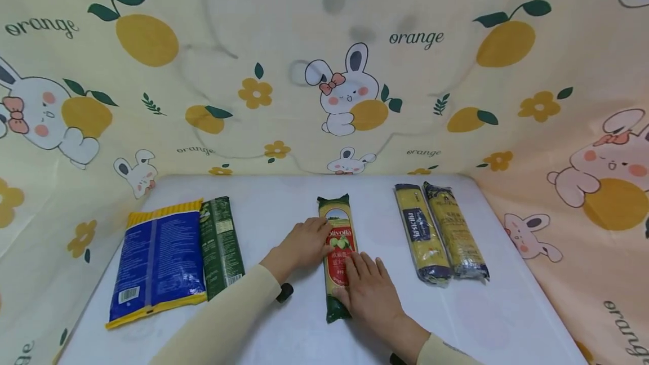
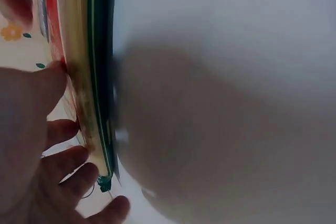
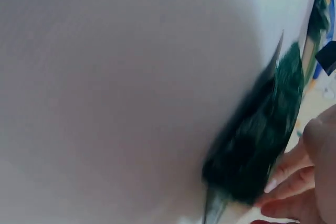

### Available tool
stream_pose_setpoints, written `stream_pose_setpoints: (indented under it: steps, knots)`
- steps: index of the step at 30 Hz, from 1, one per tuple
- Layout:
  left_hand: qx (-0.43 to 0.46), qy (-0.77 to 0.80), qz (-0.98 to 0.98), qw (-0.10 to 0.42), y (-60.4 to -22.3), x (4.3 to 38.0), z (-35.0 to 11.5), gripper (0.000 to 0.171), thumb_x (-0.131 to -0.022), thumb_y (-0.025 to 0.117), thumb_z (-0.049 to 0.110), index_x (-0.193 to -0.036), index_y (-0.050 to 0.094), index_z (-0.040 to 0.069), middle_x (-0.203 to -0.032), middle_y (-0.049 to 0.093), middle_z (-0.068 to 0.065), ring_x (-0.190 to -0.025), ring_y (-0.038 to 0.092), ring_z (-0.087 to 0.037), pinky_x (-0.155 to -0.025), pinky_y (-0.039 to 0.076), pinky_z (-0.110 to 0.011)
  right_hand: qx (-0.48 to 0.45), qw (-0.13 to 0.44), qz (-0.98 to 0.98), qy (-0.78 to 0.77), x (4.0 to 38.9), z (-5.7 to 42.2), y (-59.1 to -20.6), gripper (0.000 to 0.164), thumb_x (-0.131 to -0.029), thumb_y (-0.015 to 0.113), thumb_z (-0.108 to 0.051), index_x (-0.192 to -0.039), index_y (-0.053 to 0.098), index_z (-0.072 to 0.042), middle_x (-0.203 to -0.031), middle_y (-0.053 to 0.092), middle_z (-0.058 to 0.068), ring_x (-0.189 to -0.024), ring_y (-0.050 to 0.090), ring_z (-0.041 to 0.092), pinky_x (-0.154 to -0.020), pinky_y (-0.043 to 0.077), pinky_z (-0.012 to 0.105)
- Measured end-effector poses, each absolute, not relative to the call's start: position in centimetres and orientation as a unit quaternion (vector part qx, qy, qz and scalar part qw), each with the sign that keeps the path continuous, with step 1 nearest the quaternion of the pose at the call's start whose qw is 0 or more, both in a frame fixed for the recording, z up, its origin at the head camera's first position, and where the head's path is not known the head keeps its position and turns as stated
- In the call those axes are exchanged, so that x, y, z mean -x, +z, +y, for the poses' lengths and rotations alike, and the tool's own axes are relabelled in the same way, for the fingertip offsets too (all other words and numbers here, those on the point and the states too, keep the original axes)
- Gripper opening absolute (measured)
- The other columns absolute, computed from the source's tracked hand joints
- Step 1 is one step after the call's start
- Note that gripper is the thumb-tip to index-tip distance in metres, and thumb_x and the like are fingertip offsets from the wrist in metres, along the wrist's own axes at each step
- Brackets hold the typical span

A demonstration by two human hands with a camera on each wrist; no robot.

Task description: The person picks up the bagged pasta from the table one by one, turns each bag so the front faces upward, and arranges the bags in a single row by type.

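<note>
A long green-and-gold pasta packet [image 1: 337, 241] with a red label lies lengthwise on the white table, between both hands. My left hand [image 1: 303, 242] touches its left edge and upper face with loosely bent fingers. In the left wrist view, the fingertips [image 2: 71, 156] rest along the side of the packet [image 2: 86, 77]. The right hand [image 1: 372, 292] lies at the packet's lower right, fingers extended against its edge and thumb near the bottom end. The right wrist view shows the dark green bottom end [image 3: 257, 135] beside the right fingers [image 3: 291, 182].
To the left lie a large blue-and-yellow packet [image 1: 162, 258] and a dark green packet [image 1: 221, 246], side by side. Two yellow-and-blue pasta packets, one [image 1: 422, 232] beside the other [image 1: 455, 230], lie to the right. A patterned cloth [image 1: 284, 27] hangs behind the table [image 1: 284, 190].
</note>
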State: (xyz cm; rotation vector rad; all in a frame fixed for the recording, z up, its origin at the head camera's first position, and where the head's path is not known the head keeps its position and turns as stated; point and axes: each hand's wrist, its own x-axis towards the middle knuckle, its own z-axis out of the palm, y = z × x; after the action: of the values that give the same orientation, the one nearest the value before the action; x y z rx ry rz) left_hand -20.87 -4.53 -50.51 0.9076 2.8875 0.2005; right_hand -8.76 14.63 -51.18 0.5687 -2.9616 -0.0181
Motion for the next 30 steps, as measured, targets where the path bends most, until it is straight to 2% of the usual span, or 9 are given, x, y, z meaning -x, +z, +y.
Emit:
stream_pose_setpoints:
  steps: [2,5,10,15,18,23,30]
  knots:
    - [-0.299,0.075,0.948,0.081,-50.7,19.9,-5.1,0.067,-0.108,0.055,0.048,-0.161,0.043,0.009,-0.168,0.039,-0.013,-0.155,0.038,-0.030,-0.122,0.039,-0.051,-0.203,0.017,-0.979,0.013,8.8,14.0,-51.4,0.074,-0.106,0.053,-0.056,-0.155,0.050,-0.001,-0.160,0.050,0.018,-0.150,0.045,0.037,-0.118,0.040,0.059]
    - [-0.299,0.087,0.944,0.112,-50.9,19.1,-5.8,0.071,-0.109,0.054,0.049,-0.166,0.034,0.010,-0.174,0.029,-0.011,-0.161,0.028,-0.029,-0.126,0.031,-0.051,-0.215,-0.020,-0.976,0.031,9.0,13.5,-51.7,0.075,-0.109,0.047,-0.054,-0.162,0.039,-0.001,-0.169,0.038,0.016,-0.158,0.032,0.036,-0.122,0.033,0.062]
    - [-0.321,0.071,0.938,0.113,-51.3,18.9,-5.4,0.073,-0.111,0.047,0.050,-0.168,0.026,0.010,-0.176,0.021,-0.009,-0.164,0.019,-0.026,-0.129,0.025,-0.054,-0.208,-0.033,-0.977,0.042,9.5,14.0,-51.9,0.078,-0.108,0.047,-0.055,-0.163,0.034,0.000,-0.171,0.032,0.017,-0.161,0.025,0.036,-0.124,0.026,0.065]
    - [-0.327,0.042,0.939,0.093,-52.1,19.1,-4.3,0.072,-0.112,0.040,0.052,-0.169,0.024,0.010,-0.177,0.019,-0.006,-0.164,0.014,-0.023,-0.130,0.021,-0.055,-0.201,-0.007,-0.979,0.044,10.4,14.6,-52.4,0.076,-0.107,0.050,-0.050,-0.161,0.037,0.003,-0.170,0.032,0.020,-0.160,0.027,0.040,-0.123,0.026,0.068]
    - [-0.313,0.041,0.944,0.095,-52.2,19.1,-4.1,0.073,-0.112,0.041,0.053,-0.169,0.024,0.011,-0.176,0.020,-0.005,-0.165,0.014,-0.023,-0.130,0.020,-0.055,-0.205,0.009,-0.978,0.041,11.2,14.6,-52.8,0.078,-0.107,0.050,-0.052,-0.161,0.037,0.003,-0.170,0.033,0.021,-0.160,0.027,0.040,-0.122,0.027,0.068]
    - [-0.292,0.053,0.951,0.088,-51.3,19.0,-5.6,0.069,-0.111,0.048,0.047,-0.167,0.030,0.010,-0.174,0.026,-0.008,-0.164,0.018,-0.027,-0.130,0.019,-0.057,-0.200,-0.012,-0.979,0.038,12.0,14.5,-52.9,0.082,-0.108,0.046,-0.057,-0.163,0.033,0.002,-0.170,0.032,0.021,-0.160,0.026,0.039,-0.122,0.028,0.068]
    - [-0.235,0.061,0.967,0.078,-49.0,19.5,-13.4,0.062,-0.111,0.053,0.034,-0.162,0.038,0.003,-0.170,0.033,-0.019,-0.161,0.024,-0.037,-0.127,0.020,-0.065,-0.166,-0.040,-0.984,0.044,13.2,16.0,-52.1,0.080,-0.108,0.049,-0.053,-0.163,0.032,0.003,-0.171,0.030,0.022,-0.160,0.025,0.041,-0.123,0.019,0.072]
